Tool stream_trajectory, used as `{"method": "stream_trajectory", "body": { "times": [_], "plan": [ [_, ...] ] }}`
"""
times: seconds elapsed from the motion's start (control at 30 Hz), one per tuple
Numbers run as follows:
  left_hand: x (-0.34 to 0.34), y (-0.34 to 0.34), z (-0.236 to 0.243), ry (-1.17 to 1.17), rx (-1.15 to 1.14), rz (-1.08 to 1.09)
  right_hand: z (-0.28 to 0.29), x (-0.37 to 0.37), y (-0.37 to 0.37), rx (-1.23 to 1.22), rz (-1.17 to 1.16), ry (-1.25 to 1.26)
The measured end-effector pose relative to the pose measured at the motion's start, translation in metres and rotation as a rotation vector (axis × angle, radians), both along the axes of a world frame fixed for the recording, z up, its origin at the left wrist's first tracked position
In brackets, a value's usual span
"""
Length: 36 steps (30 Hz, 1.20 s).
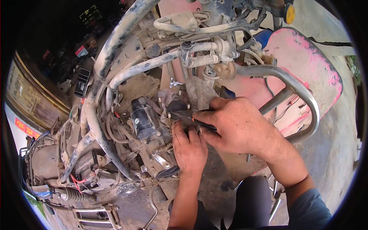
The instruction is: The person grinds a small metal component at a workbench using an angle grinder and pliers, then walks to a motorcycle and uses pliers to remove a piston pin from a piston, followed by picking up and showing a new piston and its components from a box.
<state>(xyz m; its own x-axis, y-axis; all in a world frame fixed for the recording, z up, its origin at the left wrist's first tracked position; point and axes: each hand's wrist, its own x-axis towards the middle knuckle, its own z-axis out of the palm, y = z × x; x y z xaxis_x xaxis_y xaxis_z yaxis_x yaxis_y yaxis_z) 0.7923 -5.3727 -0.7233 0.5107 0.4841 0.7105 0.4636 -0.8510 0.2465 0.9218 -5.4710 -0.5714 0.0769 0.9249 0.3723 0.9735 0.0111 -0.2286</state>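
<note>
My right hand (230, 124) grips pliers (197, 119) with black and orange handles. Their metal jaws reach leftward to a threaded stud (170, 118) on the dusty engine's top, beside a dark round opening (177, 105). My left hand (189, 145) is just below, fingertips curled against the engine near the stud and the jaws; whether they hold anything is hidden. A black cylindrical motor (142, 119) sits left of the stud, and a grey rag (166, 99) lies behind it on the engine.
Tubular frame bars (143, 67) arch around the engine. A chrome bar (306, 101) and pink body panel (287, 57) are to the right. A battery (86, 166), spring shock (76, 195) and metal step (94, 214) sit lower left. A dark doorway (65, 38) stands at upper left.
</note>
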Motion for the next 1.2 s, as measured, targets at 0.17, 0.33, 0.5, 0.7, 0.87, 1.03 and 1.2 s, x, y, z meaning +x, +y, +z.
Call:
{"method": "stream_trajectory", "body": {
  "times": [0.17,0.33,0.5,0.7,0.87,1.03,1.2],
  "plan": [
    [0.003,0.000,-0.002,-0.015,0.004,-0.005,-0.024,-0.015,-0.001,0.136,-0.124,-0.042],
    [-0.003,-0.004,0.007,-0.006,-0.056,0.012,-0.060,-0.049,-0.031,0.283,-0.268,0.197],
    [-0.003,-0.004,0.000,0.147,0.033,0.063,-0.101,-0.064,-0.063,0.353,-0.234,0.608],
    [-0.003,-0.005,0.003,0.164,0.039,0.078,-0.106,-0.057,-0.074,0.372,-0.249,0.683],
    [-0.001,-0.004,-0.001,0.137,0.023,0.069,-0.101,-0.037,-0.059,0.346,-0.310,0.626],
    [0.000,-0.004,0.002,0.120,0.029,0.049,-0.103,-0.016,-0.036,0.339,-0.243,0.570],
    [0.002,-0.003,0.002,0.105,0.048,0.034,-0.115,-0.008,-0.027,0.335,-0.248,0.487]
  ]
}}
